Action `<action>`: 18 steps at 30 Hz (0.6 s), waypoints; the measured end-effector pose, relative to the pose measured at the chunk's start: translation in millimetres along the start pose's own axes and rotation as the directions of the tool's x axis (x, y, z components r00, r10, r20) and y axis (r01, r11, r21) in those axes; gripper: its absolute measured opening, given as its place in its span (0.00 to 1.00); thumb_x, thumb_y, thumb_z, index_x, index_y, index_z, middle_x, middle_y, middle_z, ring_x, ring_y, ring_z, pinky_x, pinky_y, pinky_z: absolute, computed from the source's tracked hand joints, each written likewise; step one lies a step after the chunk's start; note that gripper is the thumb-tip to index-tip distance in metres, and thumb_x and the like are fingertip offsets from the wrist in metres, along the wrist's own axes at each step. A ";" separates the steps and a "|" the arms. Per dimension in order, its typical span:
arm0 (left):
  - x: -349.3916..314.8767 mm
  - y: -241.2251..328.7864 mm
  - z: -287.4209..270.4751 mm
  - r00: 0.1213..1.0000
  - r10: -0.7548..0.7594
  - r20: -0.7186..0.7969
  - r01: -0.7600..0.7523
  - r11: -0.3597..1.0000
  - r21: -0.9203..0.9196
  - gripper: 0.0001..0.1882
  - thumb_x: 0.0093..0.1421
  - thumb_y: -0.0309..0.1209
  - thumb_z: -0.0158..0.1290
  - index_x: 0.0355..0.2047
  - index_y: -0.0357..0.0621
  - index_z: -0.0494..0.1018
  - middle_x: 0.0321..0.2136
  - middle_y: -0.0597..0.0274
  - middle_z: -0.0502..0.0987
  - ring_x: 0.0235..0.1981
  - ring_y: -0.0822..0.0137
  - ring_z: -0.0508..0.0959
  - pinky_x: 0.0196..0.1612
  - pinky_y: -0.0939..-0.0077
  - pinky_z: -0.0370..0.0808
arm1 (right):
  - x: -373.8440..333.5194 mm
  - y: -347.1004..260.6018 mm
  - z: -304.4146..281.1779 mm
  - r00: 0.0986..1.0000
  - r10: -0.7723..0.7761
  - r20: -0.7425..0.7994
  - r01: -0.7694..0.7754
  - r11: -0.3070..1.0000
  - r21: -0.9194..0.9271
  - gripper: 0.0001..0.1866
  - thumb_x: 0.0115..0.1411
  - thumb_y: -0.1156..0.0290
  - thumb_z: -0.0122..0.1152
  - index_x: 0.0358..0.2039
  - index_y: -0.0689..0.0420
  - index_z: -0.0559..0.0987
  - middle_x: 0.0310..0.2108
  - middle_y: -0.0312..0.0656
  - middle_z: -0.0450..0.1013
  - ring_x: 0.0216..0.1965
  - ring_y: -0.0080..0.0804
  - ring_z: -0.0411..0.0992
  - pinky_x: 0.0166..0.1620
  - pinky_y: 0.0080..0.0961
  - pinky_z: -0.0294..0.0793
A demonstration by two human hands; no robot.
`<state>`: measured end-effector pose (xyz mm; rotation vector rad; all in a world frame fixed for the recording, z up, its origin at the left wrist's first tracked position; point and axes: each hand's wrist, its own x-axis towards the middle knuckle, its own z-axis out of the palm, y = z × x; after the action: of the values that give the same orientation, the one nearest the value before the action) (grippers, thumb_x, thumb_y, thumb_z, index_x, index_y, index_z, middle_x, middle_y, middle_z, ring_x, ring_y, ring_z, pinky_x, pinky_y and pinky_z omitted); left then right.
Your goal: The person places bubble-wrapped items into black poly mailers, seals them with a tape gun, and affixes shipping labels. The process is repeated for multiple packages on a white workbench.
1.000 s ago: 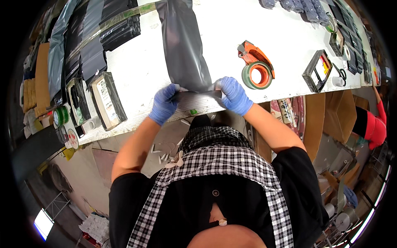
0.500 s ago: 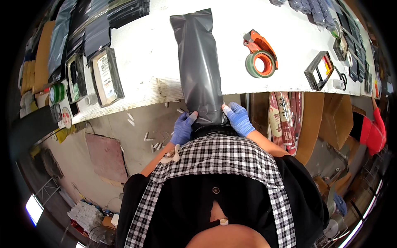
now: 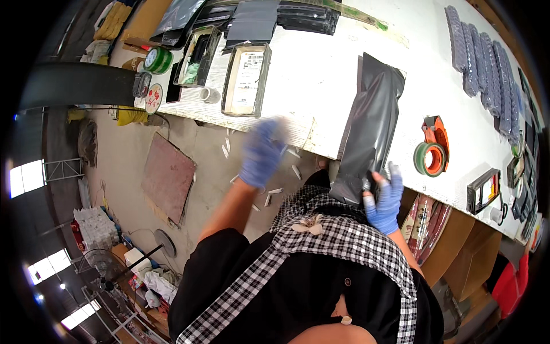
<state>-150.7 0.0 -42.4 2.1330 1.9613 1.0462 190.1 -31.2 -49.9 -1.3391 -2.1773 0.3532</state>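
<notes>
Grey bag lies on white table, just left of tape roll. R hand pinches bag's near end shut. L hand blurry, off bag, holding nothing, fingers can't tell. Looks like sealing step; next needs L hand back on bag.

A green tape roll in an orange dispenser sits at three o'clock — bubble-wrap rolls at one, an open tray at eleven — a red-brown board on the floor at nine.
</notes>
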 end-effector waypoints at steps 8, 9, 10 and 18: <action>90.5 -136.8 3.0 0.935 -0.211 0.286 0.094 0.923 0.373 0.18 0.56 0.28 0.55 0.49 0.47 0.76 0.49 0.54 0.77 0.52 0.53 0.74 0.57 0.65 0.71 | 43.2 -25.8 23.0 0.881 -0.076 0.466 0.165 0.975 -0.152 0.23 0.52 0.54 0.63 0.49 0.47 0.81 0.66 0.45 0.57 0.70 0.56 0.44 0.66 0.67 0.36; 92.6 -138.6 7.4 0.907 -0.221 0.359 0.072 0.920 0.385 0.19 0.56 0.28 0.56 0.49 0.48 0.77 0.50 0.54 0.76 0.52 0.53 0.74 0.58 0.65 0.70 | 46.3 -26.9 24.2 0.877 -0.067 0.475 0.159 0.975 -0.156 0.22 0.52 0.54 0.63 0.48 0.47 0.81 0.66 0.45 0.57 0.70 0.57 0.44 0.66 0.68 0.36; 91.5 -139.8 10.0 0.934 -0.183 0.307 0.059 0.927 0.371 0.14 0.57 0.32 0.56 0.44 0.48 0.79 0.46 0.54 0.78 0.48 0.54 0.76 0.53 0.63 0.72 | 48.7 -26.8 25.0 0.873 -0.059 0.483 0.155 0.975 -0.160 0.22 0.52 0.55 0.63 0.47 0.47 0.82 0.66 0.45 0.57 0.69 0.57 0.44 0.65 0.69 0.36; 97.0 -131.0 -1.7 0.883 -0.431 0.187 0.359 0.876 0.323 0.14 0.55 0.40 0.61 0.29 0.41 0.79 0.29 0.51 0.79 0.31 0.53 0.79 0.38 0.62 0.73 | 54.0 -23.3 25.5 0.900 -0.075 0.429 0.131 0.986 -0.102 0.20 0.52 0.56 0.63 0.44 0.47 0.82 0.64 0.44 0.60 0.69 0.57 0.46 0.65 0.69 0.36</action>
<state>-268.1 111.4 -61.4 1.7349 2.3805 0.4220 139.3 7.1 -42.0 -1.2990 -2.6609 0.5101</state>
